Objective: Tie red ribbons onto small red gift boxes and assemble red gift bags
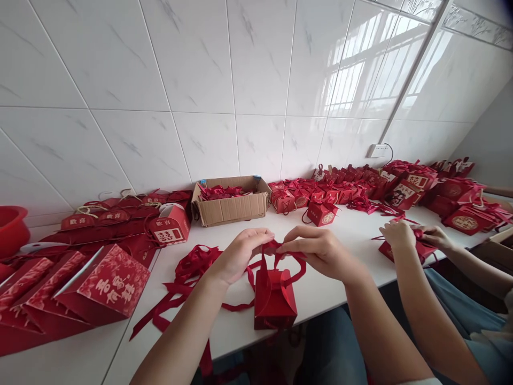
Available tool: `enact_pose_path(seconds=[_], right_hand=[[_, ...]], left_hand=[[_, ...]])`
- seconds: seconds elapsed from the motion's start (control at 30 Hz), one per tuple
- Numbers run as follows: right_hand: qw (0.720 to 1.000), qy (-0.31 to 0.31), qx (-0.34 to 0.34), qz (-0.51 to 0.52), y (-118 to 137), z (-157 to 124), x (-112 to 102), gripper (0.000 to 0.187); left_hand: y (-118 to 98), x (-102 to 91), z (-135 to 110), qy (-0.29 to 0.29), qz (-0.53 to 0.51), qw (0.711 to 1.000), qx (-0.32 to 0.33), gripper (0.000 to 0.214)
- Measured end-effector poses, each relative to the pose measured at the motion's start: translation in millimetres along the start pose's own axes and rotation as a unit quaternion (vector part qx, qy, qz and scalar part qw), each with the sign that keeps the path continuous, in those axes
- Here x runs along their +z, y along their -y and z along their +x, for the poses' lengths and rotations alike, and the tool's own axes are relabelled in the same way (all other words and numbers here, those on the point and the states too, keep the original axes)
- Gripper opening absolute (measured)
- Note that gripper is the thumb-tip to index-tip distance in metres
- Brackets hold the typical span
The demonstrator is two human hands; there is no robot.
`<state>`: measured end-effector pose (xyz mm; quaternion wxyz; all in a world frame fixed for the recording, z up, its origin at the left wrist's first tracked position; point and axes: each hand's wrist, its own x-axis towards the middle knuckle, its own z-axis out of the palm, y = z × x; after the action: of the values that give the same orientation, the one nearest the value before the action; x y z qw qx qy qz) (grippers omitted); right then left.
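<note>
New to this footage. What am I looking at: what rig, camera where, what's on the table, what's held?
There is no robot here: a person works bare-handed. The single picture comes from a camera worn on their head, looking forward and down, so their forearms enter from the bottom.

The left hand and right hand pinch a red ribbon above a small red box near the edge of the white table.

Loose ribbon lies beside the left forearm. Behind it stands an open cardboard carton with red pieces inside. More red boxes are grouped at far left and along the wall to the right. The hands at right belong to another person.
</note>
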<state>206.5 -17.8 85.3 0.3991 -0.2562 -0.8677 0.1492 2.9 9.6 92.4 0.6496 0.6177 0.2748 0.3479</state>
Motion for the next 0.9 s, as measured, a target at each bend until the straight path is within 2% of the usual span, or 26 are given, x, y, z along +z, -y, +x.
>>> enact_pose_path(seconds=[0.13, 0.2, 0.23, 0.27, 0.3, 0.4, 0.47, 0.53, 0.63, 0.73, 0.8, 0.83, 0.9], right_hand=[[0.992, -0.017, -0.028, -0.120, -2, -2, -1, 0.036], [0.991, -0.043, -0.040, -0.120, -4, -2, 1, 0.034], [0.991, -0.064, -0.042, -0.110, -5, -2, 3, 0.033], [0.990, -0.091, -0.041, -0.095, -5, -3, 5, 0.031], [0.989, -0.124, -0.036, -0.079, -6, -4, 7, 0.029], [0.971, -0.235, 0.023, -0.026, -6, -19, 15, 0.028], [0.953, -0.290, 0.090, 0.009, -7, -40, 22, 0.026], [0.932, -0.320, 0.166, 0.039, -11, -71, 29, 0.020], [0.884, -0.355, 0.299, 0.058, -22, -129, 41, 0.014], [0.821, -0.360, 0.442, 0.021, -37, -183, 52, 0.025], [0.820, -0.306, 0.484, -0.004, -46, -203, 57, 0.033], [0.825, -0.286, 0.487, -0.027, -50, -207, 59, 0.036], [0.833, -0.279, 0.467, -0.097, -53, -201, 63, 0.039]], left_hand=[[-1, -0.6, -3, 0.018, 0.018, 1.000, 0.002, 0.036], [-1, 0.9, -7, -0.009, 0.098, 0.995, 0.033, 0.036], [-1, 2.0, -10, -0.038, 0.167, 0.983, 0.068, 0.034], [-1, 3.2, -13, -0.076, 0.248, 0.959, 0.113, 0.030], [-1, 4.1, -16, -0.115, 0.331, 0.922, 0.163, 0.026], [2, 1.4, -31, -0.217, 0.518, 0.779, 0.279, 0.015], [8, -9.1, -46, -0.251, 0.583, 0.712, 0.301, 0.012], [21, -29.1, -64, -0.265, 0.623, 0.676, 0.290, 0.010], [54, -74.0, -100, -0.271, 0.653, 0.673, 0.220, 0.014], [94, -119.5, -134, -0.305, 0.666, 0.668, 0.132, 0.024], [116, -136.4, -147, -0.298, 0.665, 0.681, 0.076, 0.024], [124, -138.4, -149, -0.286, 0.666, 0.687, 0.052, 0.023], [131, -129.2, -144, -0.273, 0.668, 0.692, 0.031, 0.021]])
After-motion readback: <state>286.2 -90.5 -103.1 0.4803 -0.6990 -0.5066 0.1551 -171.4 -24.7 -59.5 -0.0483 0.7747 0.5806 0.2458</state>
